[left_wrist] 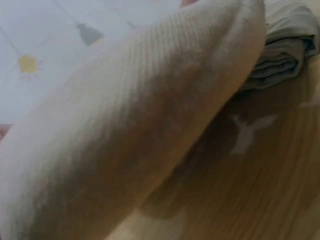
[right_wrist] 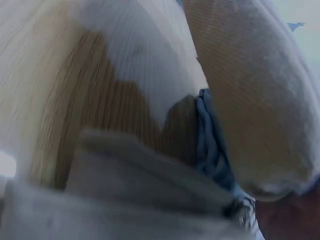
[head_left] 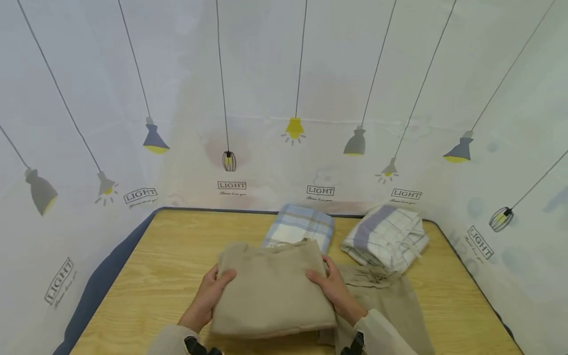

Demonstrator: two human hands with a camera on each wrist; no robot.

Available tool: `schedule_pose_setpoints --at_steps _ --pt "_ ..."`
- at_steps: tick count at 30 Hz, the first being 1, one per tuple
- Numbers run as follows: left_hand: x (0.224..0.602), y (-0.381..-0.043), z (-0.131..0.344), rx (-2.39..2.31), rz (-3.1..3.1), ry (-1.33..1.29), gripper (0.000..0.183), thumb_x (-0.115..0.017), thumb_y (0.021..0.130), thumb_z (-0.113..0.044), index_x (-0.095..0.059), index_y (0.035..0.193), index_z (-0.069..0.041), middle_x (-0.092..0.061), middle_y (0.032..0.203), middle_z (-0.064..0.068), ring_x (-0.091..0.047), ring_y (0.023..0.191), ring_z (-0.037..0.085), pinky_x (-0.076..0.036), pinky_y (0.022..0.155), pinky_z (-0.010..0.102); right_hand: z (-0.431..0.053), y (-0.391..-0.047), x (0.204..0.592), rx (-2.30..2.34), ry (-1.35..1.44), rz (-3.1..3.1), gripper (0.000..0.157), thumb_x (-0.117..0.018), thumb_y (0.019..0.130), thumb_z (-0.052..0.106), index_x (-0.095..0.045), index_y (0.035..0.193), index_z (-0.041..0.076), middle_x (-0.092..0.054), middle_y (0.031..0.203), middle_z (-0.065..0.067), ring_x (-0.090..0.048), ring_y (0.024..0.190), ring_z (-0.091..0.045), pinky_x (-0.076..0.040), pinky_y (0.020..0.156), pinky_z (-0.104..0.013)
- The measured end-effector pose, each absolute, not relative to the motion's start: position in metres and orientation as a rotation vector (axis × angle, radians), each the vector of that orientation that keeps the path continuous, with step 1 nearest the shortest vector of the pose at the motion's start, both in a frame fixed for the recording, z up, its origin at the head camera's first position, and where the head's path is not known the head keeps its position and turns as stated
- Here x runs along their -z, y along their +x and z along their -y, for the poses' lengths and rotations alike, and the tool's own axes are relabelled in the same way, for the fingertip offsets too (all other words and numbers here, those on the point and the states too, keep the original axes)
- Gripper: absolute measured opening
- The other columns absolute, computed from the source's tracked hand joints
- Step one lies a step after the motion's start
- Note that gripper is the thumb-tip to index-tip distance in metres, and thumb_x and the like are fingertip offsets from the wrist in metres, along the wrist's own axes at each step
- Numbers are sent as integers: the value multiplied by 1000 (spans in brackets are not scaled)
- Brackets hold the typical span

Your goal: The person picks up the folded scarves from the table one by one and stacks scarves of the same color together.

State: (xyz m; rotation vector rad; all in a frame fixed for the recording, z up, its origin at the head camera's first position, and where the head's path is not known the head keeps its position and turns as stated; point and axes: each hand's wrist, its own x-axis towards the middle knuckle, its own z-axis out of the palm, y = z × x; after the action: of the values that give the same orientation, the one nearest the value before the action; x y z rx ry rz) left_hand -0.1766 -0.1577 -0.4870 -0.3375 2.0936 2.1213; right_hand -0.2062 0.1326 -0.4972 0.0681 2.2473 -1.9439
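Observation:
Between both hands is a folded beige cloth (head_left: 272, 291), thick and roughly rectangular, held above the near middle of the table. My left hand (head_left: 209, 295) grips its left edge, thumb lying on top. The right hand (head_left: 334, 288) holds the opposite edge, its thumb also on the upper face and its other fingers mostly hidden underneath. In the left wrist view the layered folds of beige cloth (left_wrist: 280, 62) show beyond the sleeve. A second beige cloth (head_left: 390, 305) with gathered ties lies flat beside the right hand, partly under the forearm.
A folded blue-and-white plaid cloth (head_left: 306, 224) sits at the table's back, partly behind the held one. To its right lies a bundled white checked cloth (head_left: 386, 236) with a purple stripe. The wooden table (head_left: 146, 281) meets a lamp-printed curtain (head_left: 266, 98) on its far sides.

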Motion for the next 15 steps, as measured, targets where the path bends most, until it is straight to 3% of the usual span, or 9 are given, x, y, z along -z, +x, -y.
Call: schedule_pose_setpoints --at_steps 15 --pt "501 -175 83 -2182 -2027 -161 48 -53 96 -30 -44 132 2 -59 99 2 -55 86 10 -44 79 28 -208 -184 497 1878 210 -2315 61 -62 91 17 -31 142 11 -55 117 -19 -59 84 -15 -49 72 -31"
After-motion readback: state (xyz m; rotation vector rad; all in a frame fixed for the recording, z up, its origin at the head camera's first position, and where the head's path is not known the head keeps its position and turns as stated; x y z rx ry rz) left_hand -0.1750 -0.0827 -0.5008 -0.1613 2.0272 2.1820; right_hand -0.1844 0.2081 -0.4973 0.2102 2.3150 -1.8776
